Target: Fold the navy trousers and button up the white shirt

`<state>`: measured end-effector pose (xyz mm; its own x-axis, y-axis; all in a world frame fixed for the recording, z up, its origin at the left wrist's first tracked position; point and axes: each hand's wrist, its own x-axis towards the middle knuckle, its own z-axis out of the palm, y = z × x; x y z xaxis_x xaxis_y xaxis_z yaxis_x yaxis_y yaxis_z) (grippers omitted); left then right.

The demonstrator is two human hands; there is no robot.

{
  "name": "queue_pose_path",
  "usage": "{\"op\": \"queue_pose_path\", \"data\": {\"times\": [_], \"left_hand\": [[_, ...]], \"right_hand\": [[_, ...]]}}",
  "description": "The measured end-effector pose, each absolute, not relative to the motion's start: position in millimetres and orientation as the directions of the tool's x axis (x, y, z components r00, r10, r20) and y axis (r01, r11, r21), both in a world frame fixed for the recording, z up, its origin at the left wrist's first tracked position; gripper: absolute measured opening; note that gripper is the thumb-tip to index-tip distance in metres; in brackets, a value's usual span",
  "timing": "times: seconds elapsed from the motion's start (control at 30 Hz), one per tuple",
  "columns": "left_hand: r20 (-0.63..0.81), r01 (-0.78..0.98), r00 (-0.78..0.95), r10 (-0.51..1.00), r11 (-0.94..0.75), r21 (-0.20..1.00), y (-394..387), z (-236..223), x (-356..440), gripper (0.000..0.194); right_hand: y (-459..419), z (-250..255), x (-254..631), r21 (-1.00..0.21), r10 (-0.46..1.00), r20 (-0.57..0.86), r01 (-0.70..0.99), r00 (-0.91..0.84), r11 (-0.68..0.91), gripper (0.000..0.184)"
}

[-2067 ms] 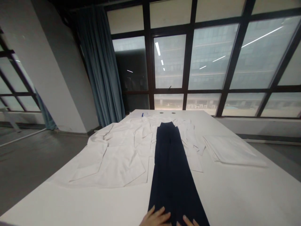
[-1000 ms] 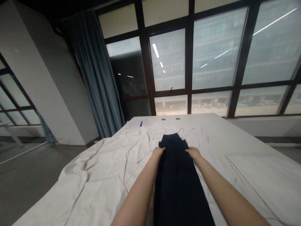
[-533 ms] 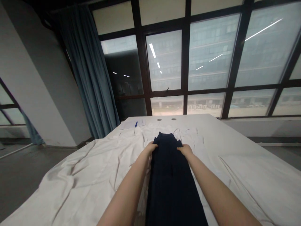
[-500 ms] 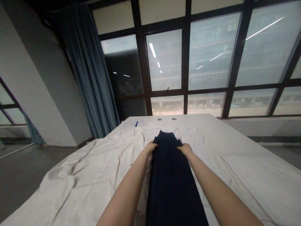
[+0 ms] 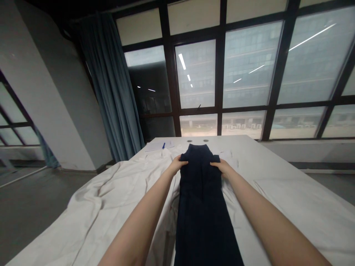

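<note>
A long dark navy garment (image 5: 203, 207) stretches from the lower edge of the view to the far part of the table; whether it is trousers or a dress I cannot tell. My left hand (image 5: 176, 164) pinches its left edge near the narrow far end, thumb on top. Opposite, my right hand (image 5: 221, 166) grips the right edge in the same way, thumb over the cloth. Both arms reach forward, and the cloth hangs between them over crumpled white fabric (image 5: 122, 192). The fingers under the garment are hidden.
White cloth also covers part of the right side of the white table (image 5: 249, 155). At the table's far left lie papers (image 5: 152, 146) with a blue pen (image 5: 164, 145). Two round holes (image 5: 205, 140) are near the far edge. A blue curtain (image 5: 111, 81) hangs beside large windows.
Both hands have moved slightly farther forward and apart, carrying the navy garment's far end with them. More of its upper part now lies spread out. The camera view has shifted a little.
</note>
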<state>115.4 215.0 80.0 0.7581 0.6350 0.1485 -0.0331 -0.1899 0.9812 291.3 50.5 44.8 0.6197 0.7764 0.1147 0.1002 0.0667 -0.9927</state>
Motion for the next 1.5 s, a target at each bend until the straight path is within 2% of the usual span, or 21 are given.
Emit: {"op": "queue_pose_path", "data": {"times": [0.13, 0.27, 0.37, 0.43, 0.5, 0.57, 0.7, 0.83, 0.93, 1.03, 1.1, 1.2, 1.27, 1.4, 1.5], "left_hand": [[0.248, -0.048, 0.771, 0.586, -0.335, 0.941, 198.2, 103.5, 92.2, 0.025], [0.307, -0.040, 0.802, 0.512, -0.468, 0.883, 173.0, 104.0, 53.2, 0.017], [0.317, -0.019, 0.858, 0.404, -0.592, 0.806, 148.2, 80.9, 16.1, 0.010], [0.312, -0.050, 0.896, 0.317, -0.625, 0.779, 129.4, 56.1, -7.9, 0.011], [0.301, -0.074, 0.925, 0.233, -0.666, 0.742, 110.4, 29.2, -28.7, 0.021], [0.278, -0.039, 0.940, 0.196, -0.749, 0.662, 93.4, 6.6, -45.2, 0.032], [0.298, 0.104, 0.921, 0.250, -0.897, 0.430, 69.9, -8.9, -64.9, 0.048], [0.280, 0.030, 0.956, 0.087, -0.979, 0.200, 59.4, 5.6, -67.1, 0.055], [0.220, -0.075, 0.975, -0.034, -0.980, 0.182, 57.7, 15.6, -60.0, 0.045], [0.254, -0.039, 0.967, 0.036, -0.958, 0.284, 60.5, 18.2, -53.0, 0.038], [0.258, 0.001, 0.962, 0.094, -0.940, 0.341, 63.4, 17.2, -52.3, 0.039], [0.138, 0.005, 0.989, 0.057, -0.938, 0.347, 64.2, 15.9, -58.5, 0.046], [0.069, 0.009, 0.997, 0.034, -0.939, 0.343, 58.9, 18.2, -65.7, 0.053], [0.118, -0.015, 0.992, 0.033, -0.924, 0.381, 31.7, 29.8, -80.5, 0.057], [0.098, -0.063, 0.995, -0.024, -0.905, 0.420, 7.7, 33.5, -88.8, 0.050]], "right_hand": [[26.6, 72.1, 279.9, -0.973, 0.775, 0.215, 0.199, 0.594, 0.118, 0.031], [-8.8, 83.4, 257.3, -0.930, 0.767, 0.312, 0.347, 0.560, 0.125, 0.016], [-42.3, 70.3, 234.9, -0.801, 0.780, 0.466, 0.573, 0.419, 0.171, 0.012], [-65.6, 50.6, 220.4, -0.672, 0.799, 0.538, 0.709, 0.271, 0.212, 0.023], [-87.8, 25.9, 207.4, -0.565, 0.824, 0.540, 0.799, 0.171, 0.205, 0.033], [-107.4, 2.2, 196.3, -0.460, 0.850, 0.508, 0.878, 0.136, 0.135, 0.039], [-133.7, -22.4, 181.7, -0.264, 0.874, 0.470, 0.964, 0.125, 0.005, 0.047], [-139.5, -15.3, 177.7, -0.135, 0.895, 0.446, 0.990, 0.018, 0.047, 0.048], [-135.2, -4.5, 178.5, -0.200, 0.917, 0.399, 0.974, -0.016, 0.104, 0.036], [-130.4, 1.5, 179.7, -0.350, 0.910, 0.402, 0.936, 0.102, 0.050, 0.031], [-129.9, 0.3, 179.7, -0.404, 0.906, 0.392, 0.915, 0.159, 0.014, 0.032], [-134.7, -7.0, 176.2, -0.390, 0.947, 0.307, 0.920, 0.092, 0.037, 0.035], [-141.4, -9.9, 169.9, -0.369, 0.963, 0.263, 0.928, 0.063, 0.040, 0.044], [-159.3, -0.1, 146.8, -0.332, 0.967, 0.249, 0.934, -0.049, 0.133, 0.065], [-172.0, 10.0, 127.5, -0.340, 0.968, 0.188, 0.913, -0.168, 0.225, 0.064]]}}
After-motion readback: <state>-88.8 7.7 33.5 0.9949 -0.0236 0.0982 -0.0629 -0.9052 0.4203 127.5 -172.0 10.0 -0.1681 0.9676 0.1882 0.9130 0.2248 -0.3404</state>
